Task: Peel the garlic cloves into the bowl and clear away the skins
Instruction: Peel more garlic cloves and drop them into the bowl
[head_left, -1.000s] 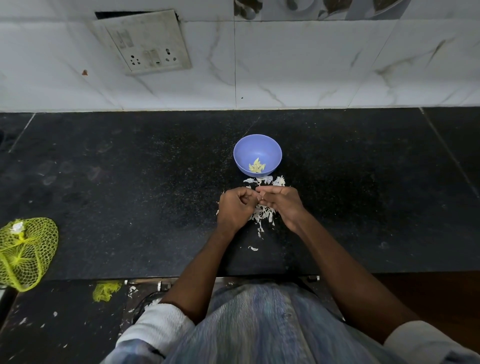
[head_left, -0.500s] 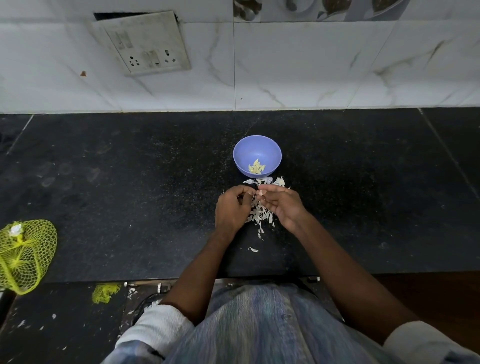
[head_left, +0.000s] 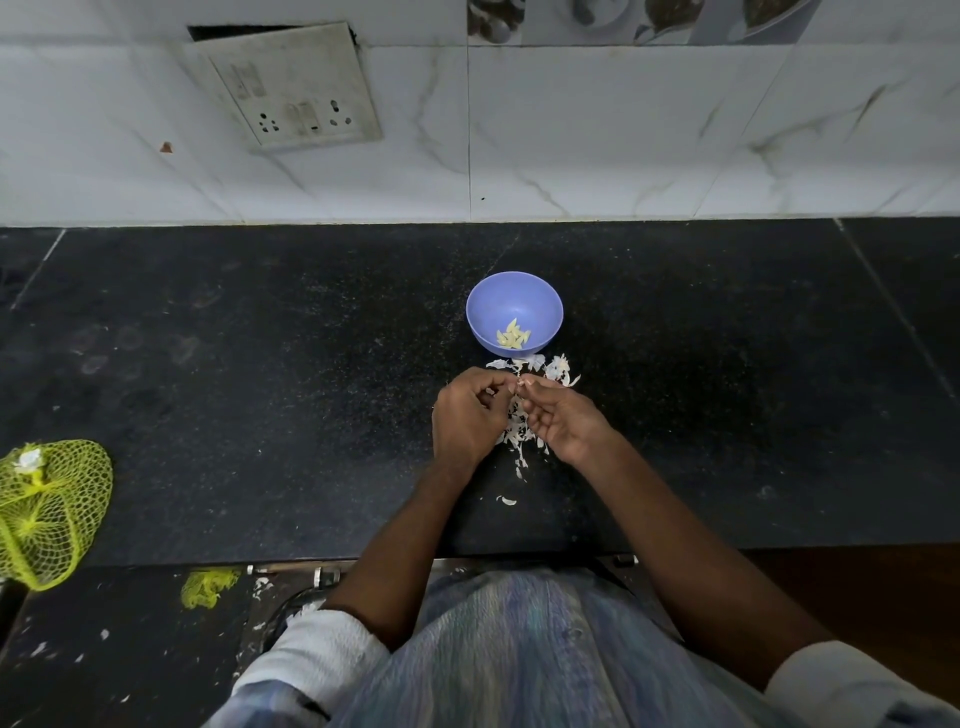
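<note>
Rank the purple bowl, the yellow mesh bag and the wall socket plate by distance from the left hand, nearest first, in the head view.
From the left hand:
1. Purple bowl, just beyond the hands.
2. Wall socket plate, up on the tiled wall, left of centre.
3. Yellow mesh bag, at the counter's far left edge.

- We cannot tell what the left hand (head_left: 470, 421) and right hand (head_left: 563, 415) pinch between their fingertips; it is too small.
- The hands hide part of the skins (head_left: 519, 431).
- The left edge cuts the net bag (head_left: 49, 512).
</note>
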